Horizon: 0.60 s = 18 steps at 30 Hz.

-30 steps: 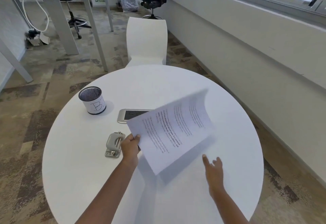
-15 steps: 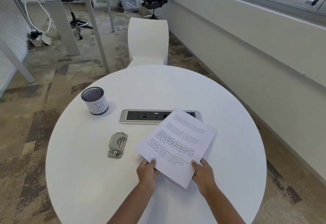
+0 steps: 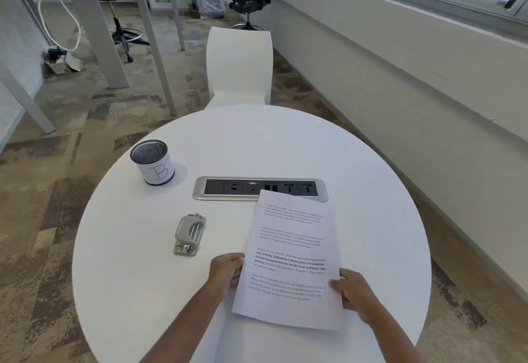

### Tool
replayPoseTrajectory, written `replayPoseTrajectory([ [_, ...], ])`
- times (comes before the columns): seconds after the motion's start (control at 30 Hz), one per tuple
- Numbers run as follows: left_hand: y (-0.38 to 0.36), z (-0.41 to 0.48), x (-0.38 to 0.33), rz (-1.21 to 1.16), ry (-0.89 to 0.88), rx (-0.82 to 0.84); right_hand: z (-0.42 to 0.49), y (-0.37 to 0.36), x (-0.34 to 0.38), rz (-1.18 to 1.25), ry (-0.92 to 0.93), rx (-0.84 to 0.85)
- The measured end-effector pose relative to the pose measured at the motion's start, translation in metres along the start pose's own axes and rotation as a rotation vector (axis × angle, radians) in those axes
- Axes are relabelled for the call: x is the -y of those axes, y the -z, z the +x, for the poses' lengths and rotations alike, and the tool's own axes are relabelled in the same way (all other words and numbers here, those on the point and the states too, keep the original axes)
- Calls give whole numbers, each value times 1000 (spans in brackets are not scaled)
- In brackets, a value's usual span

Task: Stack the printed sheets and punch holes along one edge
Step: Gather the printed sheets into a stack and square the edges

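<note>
Sheets: printed sheets [image 3: 291, 259] lie on the round white table [image 3: 128, 277], long axis running away from the person, far end overlapping the socket strip [image 3: 257, 188].
Left grip: left hand [image 3: 225, 272] pinches the near left long edge, fingers curled onto the paper, thumb side underneath as far as can be told.
Right grip: right hand [image 3: 353, 291] closed on the near right long edge, thumb on top of the page.
Stack state: edges look squared; how many sheets there are cannot be told.
Punch: hole punch [image 3: 189, 234] sits on the table just left of the left grip and a little beyond it, apart from the paper, untouched.
Punch axis: its length runs roughly parallel to the left long edge of the sheets; which end holds the slot is not clear.
Nearer hand: left, by a wide margin; the right hand is across the paper from it.
Key relation: the punch lies leftward of the left grip, so the left long edge is the nearest one to feed.
Stage, judged: stacking about done, punching not yet begun.
Other: mesh cup marked B [image 3: 152, 162] stands well beyond, out of the way.
</note>
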<state>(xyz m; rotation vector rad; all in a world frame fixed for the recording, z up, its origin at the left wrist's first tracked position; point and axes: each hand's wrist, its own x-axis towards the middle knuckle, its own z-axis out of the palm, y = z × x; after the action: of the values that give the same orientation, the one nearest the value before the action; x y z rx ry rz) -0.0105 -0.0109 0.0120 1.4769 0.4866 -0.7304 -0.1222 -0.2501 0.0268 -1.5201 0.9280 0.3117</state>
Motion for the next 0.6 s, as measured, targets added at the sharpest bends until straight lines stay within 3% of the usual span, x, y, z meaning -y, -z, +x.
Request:
replayPoseTrajectory([
  [0.13,-11,10,1,197,-114,-60,4,-3,4,-75,32,-55],
  [0.27,-17,6,-10,281,-250,-116,1,-10,11,-159,209,-201],
  [0.47,-22,-11,-44,190,-584,-146,-8,-14,33,-66,506,-343],
  [0.6,-16,-13,-59,128,-679,-86,-14,-18,46,37,611,-333],
])
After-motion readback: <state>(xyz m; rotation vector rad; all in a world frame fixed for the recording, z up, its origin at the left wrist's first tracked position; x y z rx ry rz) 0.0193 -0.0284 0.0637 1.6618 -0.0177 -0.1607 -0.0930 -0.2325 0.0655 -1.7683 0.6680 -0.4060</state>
